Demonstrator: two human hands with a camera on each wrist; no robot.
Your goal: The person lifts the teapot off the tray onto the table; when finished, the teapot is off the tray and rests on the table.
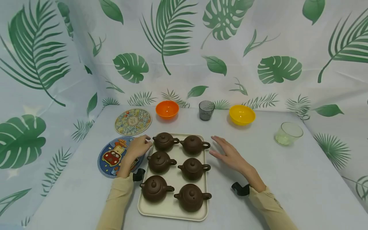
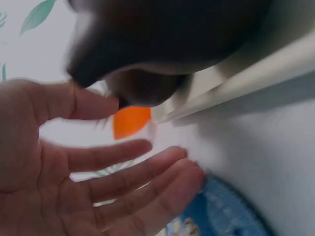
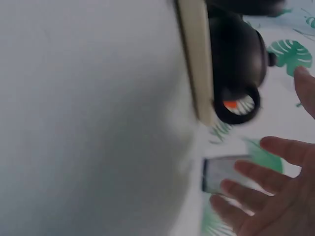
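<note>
A cream tray (image 1: 175, 210) holds several dark brown lidded teapots in two columns, spouts to the left and handles to the right. At its far left corner is my left hand (image 1: 138, 147), beside the far left teapot (image 1: 163, 142), fingers spread and gripping nothing. In the left wrist view, the left thumb (image 2: 93, 104) overlaps a near teapot's spout. My right hand (image 1: 230, 156) is off the tray's right side, near the handle of the far right teapot (image 1: 192, 145). Its fingers are stretched out, with a gap to that handle in the right wrist view.
Under the left forearm lies a blue cartoon mat (image 1: 107, 159), with a round floral mat (image 1: 133, 122) behind it. Along the back stand an orange bowl (image 1: 167, 110), a grey glass (image 1: 206, 111) and a yellow bowl (image 1: 242, 115). A clear greenish glass (image 1: 288, 134) stands far right.
</note>
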